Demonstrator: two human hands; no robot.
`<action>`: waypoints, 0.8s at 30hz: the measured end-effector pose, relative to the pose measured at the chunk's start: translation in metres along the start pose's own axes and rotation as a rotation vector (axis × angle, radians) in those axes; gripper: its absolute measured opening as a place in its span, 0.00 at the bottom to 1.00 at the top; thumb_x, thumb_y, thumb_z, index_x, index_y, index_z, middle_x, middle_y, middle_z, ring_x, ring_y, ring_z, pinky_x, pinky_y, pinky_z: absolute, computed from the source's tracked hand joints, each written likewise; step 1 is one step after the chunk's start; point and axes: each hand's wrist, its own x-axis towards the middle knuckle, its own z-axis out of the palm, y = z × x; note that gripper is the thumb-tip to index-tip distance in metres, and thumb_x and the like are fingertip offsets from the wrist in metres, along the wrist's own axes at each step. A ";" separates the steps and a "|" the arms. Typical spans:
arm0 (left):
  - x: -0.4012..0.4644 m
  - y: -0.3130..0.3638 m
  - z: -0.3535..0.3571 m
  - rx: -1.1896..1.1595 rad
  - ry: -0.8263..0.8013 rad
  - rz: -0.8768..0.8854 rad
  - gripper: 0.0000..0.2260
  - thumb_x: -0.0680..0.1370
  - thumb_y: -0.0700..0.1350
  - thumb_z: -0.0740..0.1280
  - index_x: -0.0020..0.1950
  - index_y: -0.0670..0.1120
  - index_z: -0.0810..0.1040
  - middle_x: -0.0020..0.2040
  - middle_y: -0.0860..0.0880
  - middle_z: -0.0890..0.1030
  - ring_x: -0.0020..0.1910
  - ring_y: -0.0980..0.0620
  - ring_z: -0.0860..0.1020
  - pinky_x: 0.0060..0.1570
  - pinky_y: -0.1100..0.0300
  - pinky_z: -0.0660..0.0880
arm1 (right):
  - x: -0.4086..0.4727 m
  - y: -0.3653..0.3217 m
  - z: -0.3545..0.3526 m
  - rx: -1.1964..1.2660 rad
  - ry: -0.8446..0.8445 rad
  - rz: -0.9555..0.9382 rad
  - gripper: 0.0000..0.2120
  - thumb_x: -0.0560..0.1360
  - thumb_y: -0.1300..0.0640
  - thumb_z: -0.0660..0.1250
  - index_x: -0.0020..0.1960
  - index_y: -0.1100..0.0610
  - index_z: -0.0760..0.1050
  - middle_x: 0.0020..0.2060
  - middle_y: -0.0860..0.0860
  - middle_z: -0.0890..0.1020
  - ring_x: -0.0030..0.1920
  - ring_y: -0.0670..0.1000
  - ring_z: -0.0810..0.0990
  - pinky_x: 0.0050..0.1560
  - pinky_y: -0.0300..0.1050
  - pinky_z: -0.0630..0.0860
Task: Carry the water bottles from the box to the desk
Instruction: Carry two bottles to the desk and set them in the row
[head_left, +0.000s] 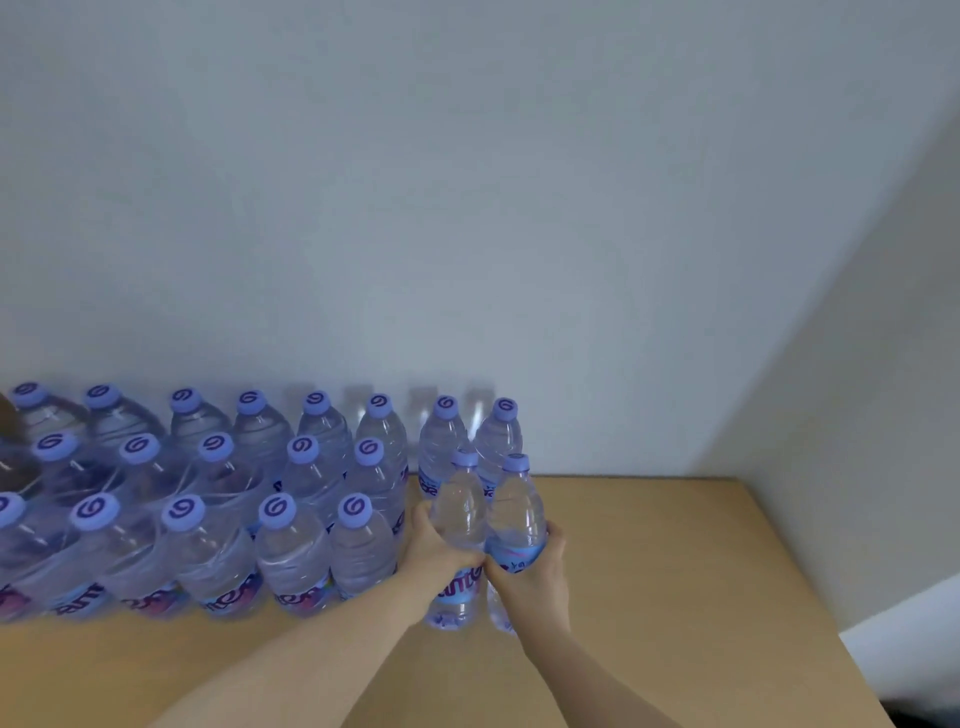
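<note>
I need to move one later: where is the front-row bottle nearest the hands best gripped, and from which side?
Grip the front-row bottle around its label band, coming from the front desk edge. It stands upright with neighbours close behind and on its left, so only its front face is free; the tapered shoulder would let fingers slip.
</note>
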 end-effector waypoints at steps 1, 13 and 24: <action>0.002 0.000 0.001 -0.023 0.011 0.012 0.38 0.61 0.37 0.79 0.62 0.52 0.62 0.56 0.48 0.76 0.52 0.49 0.79 0.50 0.54 0.78 | 0.004 0.002 0.003 0.023 -0.010 -0.003 0.32 0.61 0.50 0.77 0.55 0.37 0.62 0.47 0.45 0.80 0.41 0.46 0.83 0.35 0.41 0.77; 0.011 -0.001 0.009 -0.057 0.153 0.278 0.35 0.63 0.29 0.77 0.59 0.55 0.65 0.54 0.54 0.77 0.51 0.62 0.77 0.42 0.75 0.74 | 0.028 0.011 0.007 0.026 -0.033 -0.203 0.34 0.62 0.51 0.79 0.58 0.33 0.62 0.52 0.32 0.73 0.54 0.39 0.76 0.50 0.43 0.78; -0.006 -0.009 0.004 0.064 0.111 0.330 0.32 0.59 0.37 0.78 0.61 0.46 0.71 0.53 0.46 0.80 0.55 0.49 0.80 0.55 0.45 0.78 | 0.001 0.017 -0.009 -0.220 -0.096 -0.212 0.48 0.62 0.47 0.78 0.75 0.51 0.55 0.67 0.42 0.67 0.66 0.48 0.63 0.66 0.49 0.67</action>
